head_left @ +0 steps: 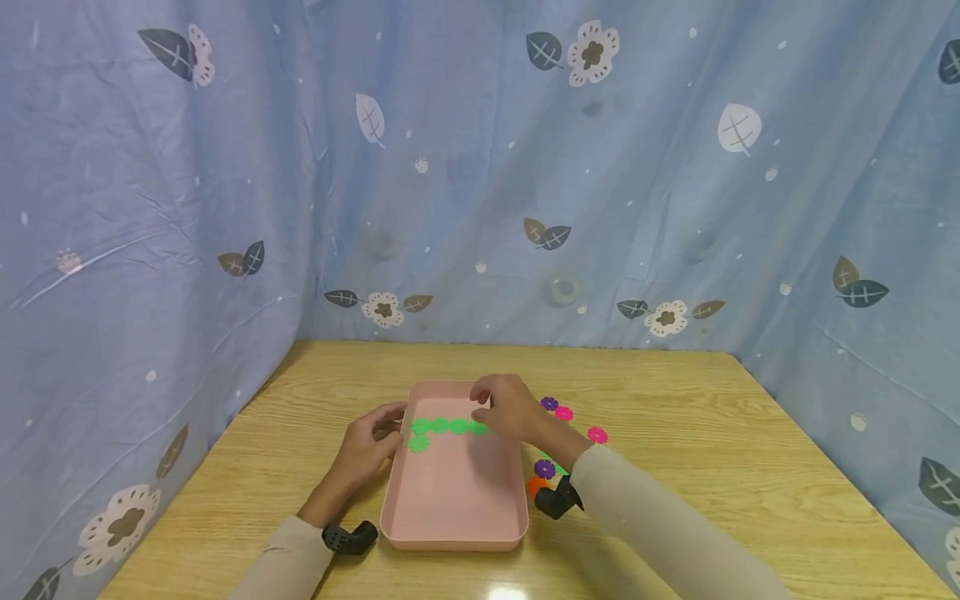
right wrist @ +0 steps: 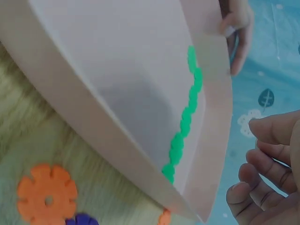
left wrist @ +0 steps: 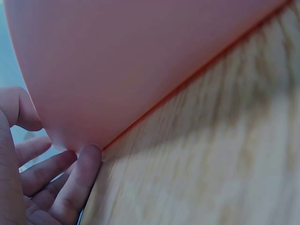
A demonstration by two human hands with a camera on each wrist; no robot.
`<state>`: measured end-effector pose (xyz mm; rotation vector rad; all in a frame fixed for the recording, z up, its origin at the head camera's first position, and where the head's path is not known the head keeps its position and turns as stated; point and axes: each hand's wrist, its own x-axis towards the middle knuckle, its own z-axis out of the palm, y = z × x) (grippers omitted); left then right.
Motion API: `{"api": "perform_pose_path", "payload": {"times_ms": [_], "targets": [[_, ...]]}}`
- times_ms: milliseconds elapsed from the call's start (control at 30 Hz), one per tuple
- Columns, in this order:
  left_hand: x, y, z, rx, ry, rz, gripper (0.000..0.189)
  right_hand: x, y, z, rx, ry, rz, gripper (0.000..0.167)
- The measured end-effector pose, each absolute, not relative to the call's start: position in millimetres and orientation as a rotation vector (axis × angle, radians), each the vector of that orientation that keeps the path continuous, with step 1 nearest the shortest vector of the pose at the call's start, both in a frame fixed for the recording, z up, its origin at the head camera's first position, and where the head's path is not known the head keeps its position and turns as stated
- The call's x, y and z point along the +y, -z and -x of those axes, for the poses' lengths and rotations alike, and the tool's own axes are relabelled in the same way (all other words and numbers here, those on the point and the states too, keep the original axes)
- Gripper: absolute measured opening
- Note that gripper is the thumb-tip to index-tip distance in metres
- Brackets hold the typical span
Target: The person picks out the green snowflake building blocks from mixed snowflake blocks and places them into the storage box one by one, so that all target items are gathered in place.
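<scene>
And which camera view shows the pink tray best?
The head view: the pink tray shows almost whole there, the right hand covering a little. Left wrist shows only its outside; right wrist shows part of its floor and walls.

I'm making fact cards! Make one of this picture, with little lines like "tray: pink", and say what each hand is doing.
Tray: pink tray, on the wooden table
Inside: green flower-shaped pieces in a row, plus one nearer the person at its left end; the right hand may hide more
Left hand: touching the tray's left side
Right hand: above the tray, fingers bent, nothing seen in its grip
Right of tray: purple, pink, orange and green pieces, partly hidden
Background: blue curtain with leaves and flowers
</scene>
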<state>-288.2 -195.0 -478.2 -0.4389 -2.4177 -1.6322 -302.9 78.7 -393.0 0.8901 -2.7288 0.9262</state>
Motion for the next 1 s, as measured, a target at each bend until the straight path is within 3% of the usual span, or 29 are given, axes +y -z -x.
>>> {"api": "perform_pose_path", "payload": {"times_ms": [700, 1000], "targets": [[-196, 480, 288, -2.41, 1.636, 0.452, 0.049, 158, 407, 310, -2.808, -0.909, -0.742, 0.014], [-195, 480, 289, -2.411, 1.631, 0.461, 0.049, 177, 404, 313, -2.907, -0.832, -0.833, 0.027]]}}
